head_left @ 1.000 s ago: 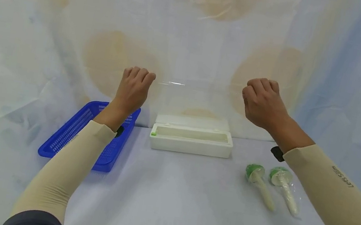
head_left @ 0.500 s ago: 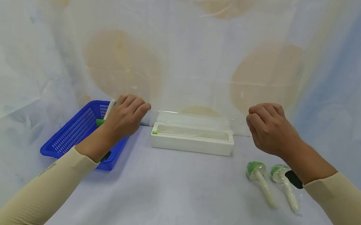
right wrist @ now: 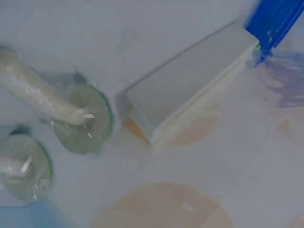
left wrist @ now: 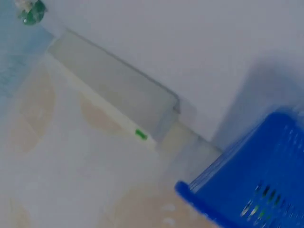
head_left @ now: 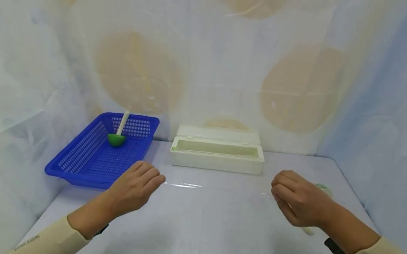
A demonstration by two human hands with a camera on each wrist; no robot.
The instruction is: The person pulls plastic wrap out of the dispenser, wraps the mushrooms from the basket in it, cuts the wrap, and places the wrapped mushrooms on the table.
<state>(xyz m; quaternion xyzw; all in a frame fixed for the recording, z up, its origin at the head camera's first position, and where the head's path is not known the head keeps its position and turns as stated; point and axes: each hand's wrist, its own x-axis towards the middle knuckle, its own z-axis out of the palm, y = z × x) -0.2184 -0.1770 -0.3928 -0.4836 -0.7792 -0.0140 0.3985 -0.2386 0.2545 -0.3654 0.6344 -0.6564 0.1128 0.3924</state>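
Between my two hands stretches a clear sheet of cling film (head_left: 183, 185), visible mainly as bright glints low over the table. My left hand (head_left: 136, 187) pinches its left end, fingers curled, in front of the blue basket. The right end is pinched by my right hand (head_left: 298, 201), which covers most of two ladles on the table in the head view. In the right wrist view these show as a film-covered ladle (right wrist: 84, 137) and a second wrapped ladle (right wrist: 28, 175). Behind the film stands a white cling film dispenser (head_left: 217, 162) with its lid raised.
A blue plastic basket (head_left: 73, 159) stands at the back left, with a green and white ladle (head_left: 116, 140) leaning inside it. Patterned sheeting (head_left: 215, 57) hangs behind and along both sides of the white table (head_left: 204, 244).
Both hands have come down and nearer with the film, from up against the back sheeting to low in front of the dispenser. The ladle in the basket has come into sight.
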